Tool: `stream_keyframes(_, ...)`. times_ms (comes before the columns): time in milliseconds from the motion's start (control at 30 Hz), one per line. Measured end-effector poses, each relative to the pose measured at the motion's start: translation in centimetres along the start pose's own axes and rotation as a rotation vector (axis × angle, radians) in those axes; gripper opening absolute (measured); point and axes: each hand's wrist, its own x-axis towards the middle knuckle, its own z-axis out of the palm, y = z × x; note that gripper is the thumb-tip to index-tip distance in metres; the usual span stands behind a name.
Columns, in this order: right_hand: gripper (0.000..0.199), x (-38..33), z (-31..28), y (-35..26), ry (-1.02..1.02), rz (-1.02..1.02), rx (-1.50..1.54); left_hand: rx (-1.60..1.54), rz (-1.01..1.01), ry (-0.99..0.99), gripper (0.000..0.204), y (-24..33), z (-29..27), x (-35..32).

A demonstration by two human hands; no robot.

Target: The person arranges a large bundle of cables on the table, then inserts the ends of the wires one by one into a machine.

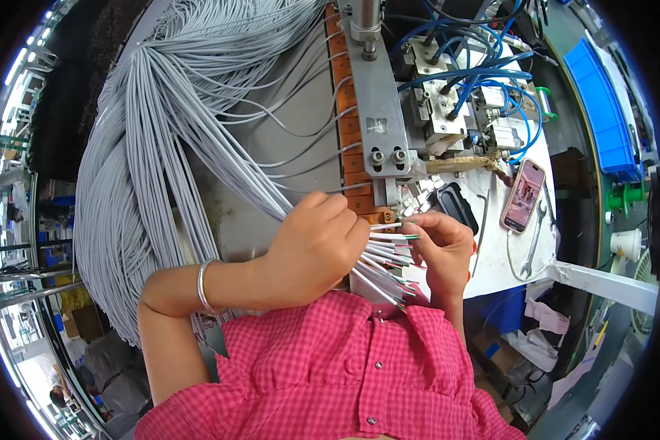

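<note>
Far left: big bundle of grey cables draped over the desk, fanning from the far edge down toward the person. Silver bangle on the left wrist. Left hand closed around a fan of cable ends, fingers curled tight, at the near edge of the desk. Stripped ends stick out to the right of that fist, white sheaths with red and green cores showing. Right hand just beside, fingertips pinched narrow on a few of those ends; the two hands nearly touch. Directly beyond the hands: orange strip running far to near, grey metal press arm over it. Right of that: valve blocks with blue air hoses. Further right on the desk: phone with screen lit, wrench beside it. Far right: blue bin.
</note>
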Motion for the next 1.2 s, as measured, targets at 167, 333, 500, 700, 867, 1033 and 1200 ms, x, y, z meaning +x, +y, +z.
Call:
stream_keyframes(167,0.006,0.2,-0.7,-0.5,-0.149,0.087,0.179,-0.025,-0.013,0.017,0.024,-0.2,0.1,0.3)
stream_keyframes(333,0.006,0.4,-0.4,-1.0,-0.289,0.130,0.155,-0.068,-0.031,0.002,0.020,-0.1,-0.1,0.2)
stream_keyframes(500,0.006,0.7,-0.5,0.0,-0.067,-0.028,-0.136,-0.065,-0.015,0.009,0.018,-0.3,0.8,0.1)
stream_keyframes(700,0.009,1.2,-0.9,1.2,-0.036,0.077,-0.100,0.015,0.063,0.118,0.016,-0.6,1.4,0.1)
stream_keyframes(867,0.009,1.7,-1.2,0.9,-0.158,0.241,0.005,0.005,-0.011,0.006,0.020,-0.4,0.3,0.1)
stream_keyframes(1033,0.008,1.9,-1.7,1.0,-0.195,0.274,-0.070,0.037,0.015,-0.019,0.023,-0.5,1.2,0.0)
stream_keyframes(1200,0.008,0.9,-0.6,0.0,-0.063,0.100,-0.206,0.069,0.047,0.107,0.021,-0.6,1.0,0.2)
